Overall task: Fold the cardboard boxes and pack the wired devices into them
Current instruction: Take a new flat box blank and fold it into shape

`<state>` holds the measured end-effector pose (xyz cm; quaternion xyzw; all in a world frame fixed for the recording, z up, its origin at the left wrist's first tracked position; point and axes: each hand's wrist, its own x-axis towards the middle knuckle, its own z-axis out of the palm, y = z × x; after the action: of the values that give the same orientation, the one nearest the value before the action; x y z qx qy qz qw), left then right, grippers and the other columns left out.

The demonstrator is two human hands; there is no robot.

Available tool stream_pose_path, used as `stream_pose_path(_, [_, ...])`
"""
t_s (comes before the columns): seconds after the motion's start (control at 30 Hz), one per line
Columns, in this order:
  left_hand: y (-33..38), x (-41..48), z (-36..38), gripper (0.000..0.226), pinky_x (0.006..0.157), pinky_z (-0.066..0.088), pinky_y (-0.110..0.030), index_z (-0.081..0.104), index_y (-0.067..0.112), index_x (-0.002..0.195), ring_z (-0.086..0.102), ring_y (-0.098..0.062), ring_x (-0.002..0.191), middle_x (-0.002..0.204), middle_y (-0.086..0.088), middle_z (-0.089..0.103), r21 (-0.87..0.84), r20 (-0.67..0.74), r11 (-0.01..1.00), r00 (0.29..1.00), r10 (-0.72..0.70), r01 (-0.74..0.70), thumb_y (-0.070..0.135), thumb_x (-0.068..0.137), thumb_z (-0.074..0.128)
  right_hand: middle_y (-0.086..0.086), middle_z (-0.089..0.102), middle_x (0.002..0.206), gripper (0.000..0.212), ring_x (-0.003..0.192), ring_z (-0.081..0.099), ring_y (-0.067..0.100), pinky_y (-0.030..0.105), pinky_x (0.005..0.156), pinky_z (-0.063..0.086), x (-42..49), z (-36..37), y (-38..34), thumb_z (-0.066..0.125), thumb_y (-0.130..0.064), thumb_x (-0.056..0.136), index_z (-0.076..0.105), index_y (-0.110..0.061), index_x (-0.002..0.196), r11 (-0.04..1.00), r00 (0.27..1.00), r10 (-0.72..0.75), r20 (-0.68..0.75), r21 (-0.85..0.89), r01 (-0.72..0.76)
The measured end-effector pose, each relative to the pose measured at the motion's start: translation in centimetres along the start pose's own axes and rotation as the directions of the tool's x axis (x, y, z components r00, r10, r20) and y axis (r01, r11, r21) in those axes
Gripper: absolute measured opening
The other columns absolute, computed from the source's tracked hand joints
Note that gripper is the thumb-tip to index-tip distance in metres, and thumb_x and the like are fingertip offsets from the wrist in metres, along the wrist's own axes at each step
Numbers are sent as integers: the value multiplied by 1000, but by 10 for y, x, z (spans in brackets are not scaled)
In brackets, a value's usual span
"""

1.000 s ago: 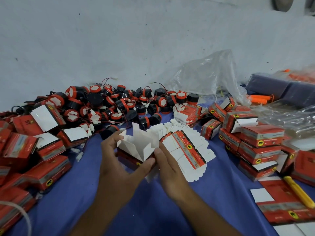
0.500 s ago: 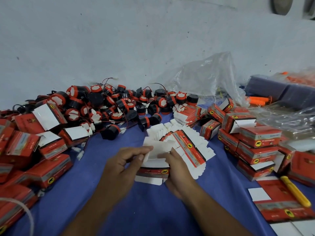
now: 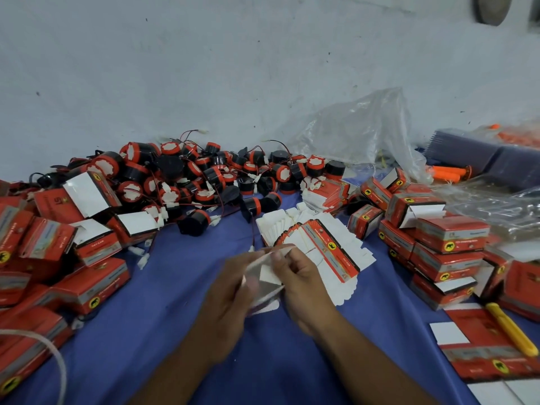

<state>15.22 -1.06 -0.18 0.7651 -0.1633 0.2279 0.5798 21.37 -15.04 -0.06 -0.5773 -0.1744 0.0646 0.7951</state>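
Folding a box [image 3: 266,274] above the blue surface [image 3: 163,331]
Wired devices [image 3: 204,173] pile by the wall. Red boxes [image 3: 450,238] show a yellow circle with a black animal; their words are too blurry. Left hand [image 3: 230,293] and right hand [image 3: 304,276] both grip the box.

Single head-worn wide-angle view, looking forward and down, close over blue table [image 3: 175,361], wall [image 3: 204,68] behind, edges perhaps blurred

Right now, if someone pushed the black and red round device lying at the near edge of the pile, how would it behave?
The device is a short cylinder lying on its side, so it would probably roll on the blue cloth. A white plug and wires lie right beside it, so it may snag or drag neighbours.
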Motion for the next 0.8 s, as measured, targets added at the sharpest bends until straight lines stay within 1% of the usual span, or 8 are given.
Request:
stream_pose_path(0.07, [-2, -3, 2, 57, 109, 38, -34, 40, 30, 145, 42, -22, 139, 149, 3, 44, 142, 151, 969, 972, 180, -201, 57, 96, 48, 14, 70, 96, 28, 90, 62, 30, 47, 78, 47, 1, -1, -2, 63, -43, 93, 70, -16, 96, 999, 999, 38, -8, 37, -38])
stream_pose_path(0.13, [-3, -2, 3, 62, 108, 38, -28, 36, 37, 145, 41, -16, 139, 150, 11, 40, 200, 172, 954, 967, 190, -223, 61, 91, 54, 12, 71, 98, 32, 92, 64, 28, 45, 81, 49, 2, -1, -4, 63, -46, 94, 70, -15, 99, 995, 996, 82, 19, 53, -83])
stream_pose_path(0.3, [-7, -1, 0, 38, 66, 47, -11, 49, 45, 111, 63, -5, 91, 107, 18, 59, 210, -203, 978, 979, 31, 13, 59, 79, 62, 10, 71, 112, 46, 106, 66, 25, 38, 91, 53, -2, 4, -6, 49, -56, 97, 67, -17, 113, 986, 984, 153, 94, 47, -158])
stream_pose_path(0.4, [-9, -3, -2, 31, 68, 45, -7, 50, 47, 107, 61, 2, 92, 105, 25, 59, 270, -313, 960, 950, 12, 77, 58, 80, 61, 4, 66, 120, 41, 113, 64, 20, 38, 95, 55, -7, 10, -2, 49, -58, 93, 65, -32, 120, 981, 991, 66, 114, -190, -44])
stream_pose_path(0.5, [-3, -5, 0, 30, 76, 44, -5, 44, 65, 113, 59, 8, 100, 108, 35, 60, 387, -259, 921, 965, 52, 54, 56, 87, 55, -2, 70, 109, 27, 100, 66, 11, 29, 86, 56, -8, 12, 2, 55, -44, 95, 66, -35, 118, 975, 998, -12, 68, -219, 27])
stream_pose_path(0.63, [2, -5, 0, 37, 93, 41, -12, 50, 35, 132, 52, 5, 114, 122, 27, 53, 454, -99, 872, 962, 253, -182, 48, 97, 48, -8, 67, 128, 41, 122, 60, 9, 32, 105, 48, -4, 8, 1, 52, -54, 93, 60, -36, 130, 987, 999, -6, 40, -158, 12])
stream_pose_path(0.73, [4, -5, 0, 38, 88, 47, -24, 68, 12, 115, 57, -11, 106, 117, 10, 63, 480, -62, 825, 927, 371, -298, 42, 94, 59, -1, 67, 129, 43, 125, 60, 19, 48, 112, 42, -5, 6, 0, 50, -61, 91, 63, -33, 121, 985, 999, 18, 43, -170, -11])
stream_pose_path(0.8, [6, -7, 0, 34, 81, 49, -27, 68, 16, 105, 58, -10, 100, 112, 9, 64, 429, -104, 874, 948, 300, -229, 43, 85, 66, 0, 70, 121, 42, 118, 63, 19, 48, 109, 45, -6, 4, -1, 44, -54, 97, 64, -24, 118, 968, 996, 25, 81, -250, -4])
